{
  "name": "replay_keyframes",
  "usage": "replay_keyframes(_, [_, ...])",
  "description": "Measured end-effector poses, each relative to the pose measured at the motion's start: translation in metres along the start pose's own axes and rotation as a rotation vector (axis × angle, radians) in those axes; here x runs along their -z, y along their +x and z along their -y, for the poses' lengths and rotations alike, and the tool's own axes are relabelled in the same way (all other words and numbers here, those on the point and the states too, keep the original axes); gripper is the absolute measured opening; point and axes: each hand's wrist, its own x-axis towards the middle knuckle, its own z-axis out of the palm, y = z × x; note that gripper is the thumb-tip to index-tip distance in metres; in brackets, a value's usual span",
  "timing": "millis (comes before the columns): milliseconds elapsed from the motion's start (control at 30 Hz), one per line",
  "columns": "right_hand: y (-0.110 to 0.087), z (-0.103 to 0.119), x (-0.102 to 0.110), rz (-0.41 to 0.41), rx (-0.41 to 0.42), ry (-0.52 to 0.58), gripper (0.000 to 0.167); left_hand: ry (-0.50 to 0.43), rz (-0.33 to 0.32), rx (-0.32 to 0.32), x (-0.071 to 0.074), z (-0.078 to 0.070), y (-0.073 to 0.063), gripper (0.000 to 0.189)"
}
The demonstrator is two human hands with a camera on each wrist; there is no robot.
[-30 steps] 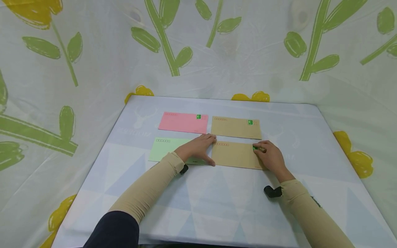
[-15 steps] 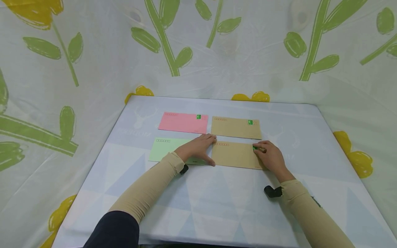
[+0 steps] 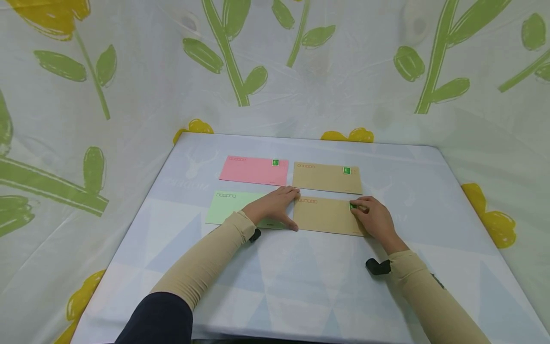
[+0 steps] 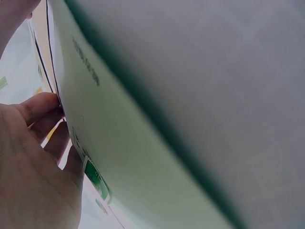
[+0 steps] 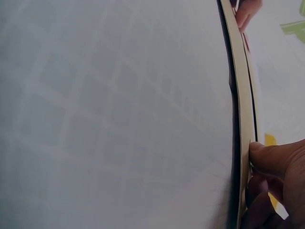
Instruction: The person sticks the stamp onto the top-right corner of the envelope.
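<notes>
My left hand (image 3: 275, 205) rests with fingers spread over the light green envelope (image 3: 227, 208), its fingertips and thumb at the left edge of the near brown envelope (image 3: 324, 216). At that brown envelope's upper right corner, my right hand (image 3: 375, 219) has curled fingers and pinches a small green stamp (image 3: 352, 206), which the fingertips partly cover. The right wrist view shows the thumb (image 5: 271, 160) down on the envelope, with the stamp barely visible. In the left wrist view, a green stamp (image 4: 96, 180) lies on the green envelope beside the left hand.
Farther back lie a pink envelope (image 3: 253, 170) and another brown envelope (image 3: 326, 177), each bearing a green stamp at its upper right. All lie flat on a pale patterned tablecloth (image 3: 296, 286). A white curtain (image 3: 343, 95) printed with plants surrounds the table.
</notes>
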Motion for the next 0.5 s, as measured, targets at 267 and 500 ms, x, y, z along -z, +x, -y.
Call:
replay_keyframes(267, [0.0004, -0.0007, -0.0008, -0.01, -0.005, 0.002, 0.031, 0.002, 0.008, 0.018, -0.0003, -0.0011, 0.0005, 0.105])
replay_keyframes(500, [0.0004, -0.0017, -0.0018, -0.017, -0.027, 0.021, 0.031, -0.005, 0.014, 0.034, -0.0001, -0.0028, -0.0006, 0.105])
